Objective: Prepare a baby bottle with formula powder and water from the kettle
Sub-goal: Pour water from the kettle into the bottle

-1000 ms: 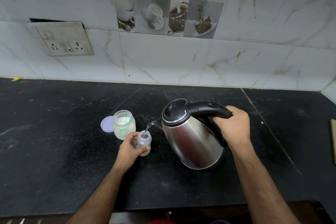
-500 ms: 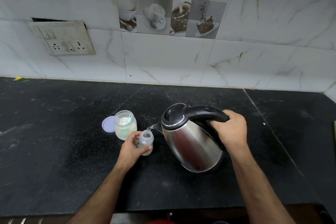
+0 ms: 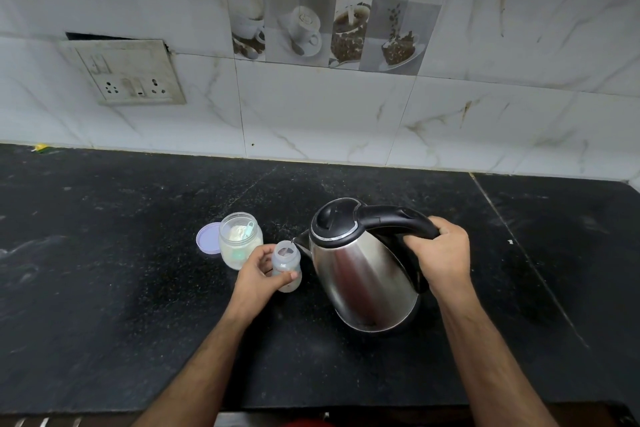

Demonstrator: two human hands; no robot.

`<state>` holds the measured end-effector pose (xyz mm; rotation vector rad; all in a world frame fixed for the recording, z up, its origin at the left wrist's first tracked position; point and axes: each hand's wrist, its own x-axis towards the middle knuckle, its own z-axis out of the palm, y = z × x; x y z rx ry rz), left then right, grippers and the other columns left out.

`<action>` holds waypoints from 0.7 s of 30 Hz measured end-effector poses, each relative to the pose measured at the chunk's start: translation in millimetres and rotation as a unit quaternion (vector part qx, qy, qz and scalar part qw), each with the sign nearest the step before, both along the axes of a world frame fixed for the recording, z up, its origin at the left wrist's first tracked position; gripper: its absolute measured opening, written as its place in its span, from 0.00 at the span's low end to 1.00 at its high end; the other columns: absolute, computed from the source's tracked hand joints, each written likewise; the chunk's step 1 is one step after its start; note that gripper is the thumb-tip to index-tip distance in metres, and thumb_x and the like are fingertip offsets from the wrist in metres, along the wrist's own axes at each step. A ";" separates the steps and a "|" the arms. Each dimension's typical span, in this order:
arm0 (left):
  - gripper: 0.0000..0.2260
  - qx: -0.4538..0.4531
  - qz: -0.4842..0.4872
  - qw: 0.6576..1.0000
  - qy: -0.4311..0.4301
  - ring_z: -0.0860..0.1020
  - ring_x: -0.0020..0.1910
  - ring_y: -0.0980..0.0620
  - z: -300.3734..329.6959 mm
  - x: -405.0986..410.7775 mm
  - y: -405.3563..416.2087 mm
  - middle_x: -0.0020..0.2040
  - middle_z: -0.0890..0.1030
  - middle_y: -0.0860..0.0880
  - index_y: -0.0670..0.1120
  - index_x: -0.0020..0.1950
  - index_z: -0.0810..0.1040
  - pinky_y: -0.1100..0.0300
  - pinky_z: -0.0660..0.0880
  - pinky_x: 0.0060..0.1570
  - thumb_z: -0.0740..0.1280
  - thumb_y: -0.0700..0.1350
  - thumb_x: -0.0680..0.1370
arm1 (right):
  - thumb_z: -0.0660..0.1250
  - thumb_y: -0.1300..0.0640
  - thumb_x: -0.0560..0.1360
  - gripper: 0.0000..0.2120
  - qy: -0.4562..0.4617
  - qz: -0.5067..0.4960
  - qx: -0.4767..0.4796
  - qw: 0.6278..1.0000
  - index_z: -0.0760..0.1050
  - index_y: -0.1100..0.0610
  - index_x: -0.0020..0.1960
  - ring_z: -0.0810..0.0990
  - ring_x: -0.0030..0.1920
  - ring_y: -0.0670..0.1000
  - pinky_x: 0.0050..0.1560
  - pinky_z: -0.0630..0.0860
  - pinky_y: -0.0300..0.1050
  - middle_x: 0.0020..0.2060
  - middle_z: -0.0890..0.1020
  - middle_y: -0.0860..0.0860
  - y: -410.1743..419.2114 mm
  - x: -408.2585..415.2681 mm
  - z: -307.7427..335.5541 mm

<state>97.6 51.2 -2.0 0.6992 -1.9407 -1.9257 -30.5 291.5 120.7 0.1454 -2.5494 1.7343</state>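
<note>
A small translucent baby bottle stands open-topped on the black counter, held around its body by my left hand. My right hand grips the black handle of a steel kettle, which is tilted left with its spout just above the bottle's mouth. Left of the bottle stands an open glass jar of white formula powder with a small blue scoop inside.
A purple jar lid lies flat behind the jar's left side. The black stone counter stretches wide to left and right, with its front edge near me. A switch and socket plate is on the tiled wall.
The kettle has come lower and less tilted, and the thin stream of water seen a second ago is no longer visible. Both hands keep their grips.
</note>
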 end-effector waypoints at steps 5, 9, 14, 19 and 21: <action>0.24 0.007 -0.003 1.000 0.008 0.81 0.55 0.53 -0.9 -9.2 0.2 0.55 0.83 0.48 0.48 0.57 0.75 0.58 0.78 0.58 0.78 0.31 0.67 | 0.69 0.73 0.65 0.11 0.010 -0.003 -0.074 0.997 0.78 0.58 0.33 0.73 0.32 0.51 0.35 0.68 0.44 0.29 0.75 0.54 -6.6 -6.8 11.0; 0.24 0.000 -0.007 1.000 0.000 0.81 0.56 0.52 -5.8 -13.9 -0.1 0.56 0.83 0.47 0.47 0.57 0.76 0.57 0.76 0.60 0.79 0.32 0.67 | 0.68 0.74 0.67 0.16 0.013 -0.019 -0.141 0.990 0.77 0.53 0.33 0.72 0.28 0.46 0.31 0.67 0.40 0.23 0.75 0.45 -13.3 -23.7 23.4; 0.23 -0.012 -0.003 1.000 -0.019 0.81 0.51 0.63 -9.1 -20.7 3.6 0.55 0.82 0.49 0.48 0.57 0.75 0.65 0.77 0.54 0.78 0.32 0.67 | 0.67 0.70 0.65 0.13 0.014 -0.025 -0.197 0.980 0.73 0.54 0.31 0.68 0.23 0.43 0.25 0.64 0.37 0.19 0.71 0.44 -29.3 -53.1 40.3; 0.23 -0.025 -0.006 0.999 -0.029 0.80 0.48 0.67 -11.3 -31.2 8.3 0.52 0.82 0.52 0.49 0.55 0.75 0.71 0.75 0.49 0.77 0.31 0.67 | 0.67 0.67 0.62 0.12 0.006 -0.032 -0.235 0.971 0.69 0.53 0.29 0.66 0.27 0.46 0.26 0.63 0.37 0.24 0.68 0.47 -55.5 -80.1 38.9; 0.23 -0.025 -0.008 0.999 -0.035 0.81 0.50 0.63 -13.6 -35.5 7.8 0.53 0.82 0.51 0.50 0.55 0.75 0.69 0.75 0.50 0.78 0.32 0.67 | 0.68 0.69 0.65 0.13 -0.007 -0.034 -0.236 0.971 0.70 0.53 0.32 0.67 0.29 0.47 0.29 0.65 0.37 0.27 0.69 0.50 -67.0 -93.1 33.3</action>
